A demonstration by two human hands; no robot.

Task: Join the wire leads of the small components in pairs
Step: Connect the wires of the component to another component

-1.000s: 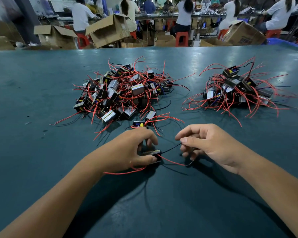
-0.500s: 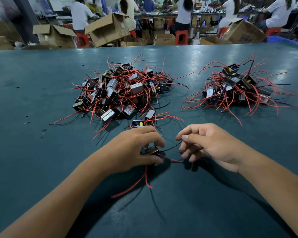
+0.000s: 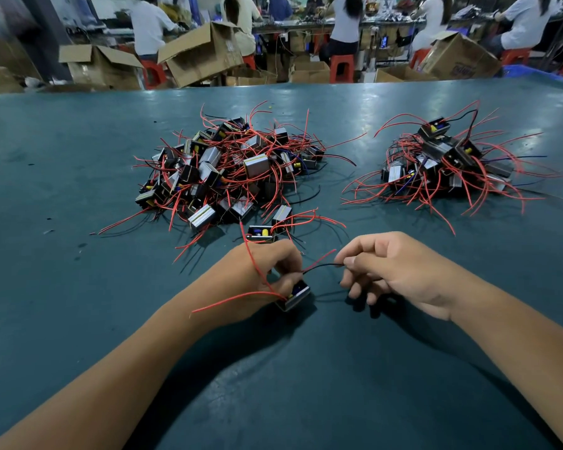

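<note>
My left hand (image 3: pixel 260 277) grips a small black and silver component (image 3: pixel 294 295) just above the green table (image 3: pixel 78 287). Two red leads curl from it over my left wrist and out to the left. My right hand (image 3: pixel 390 271) pinches the end of a black lead (image 3: pixel 322 266) that runs from the component, with a red lead alongside it. A large pile of the same components (image 3: pixel 228 167) with red and black leads lies beyond my left hand. A smaller pile (image 3: pixel 446 164) lies at the far right.
Two loose components (image 3: pixel 260 233) lie just beyond my left hand. Open cardboard boxes (image 3: pixel 205 50) stand past the table's far edge. Several people sit on red stools at benches in the background.
My left hand has turned the component over, so its red leads swung from below my wrist to above it. My right hand has raised the black lead, which now arches between the hands.
</note>
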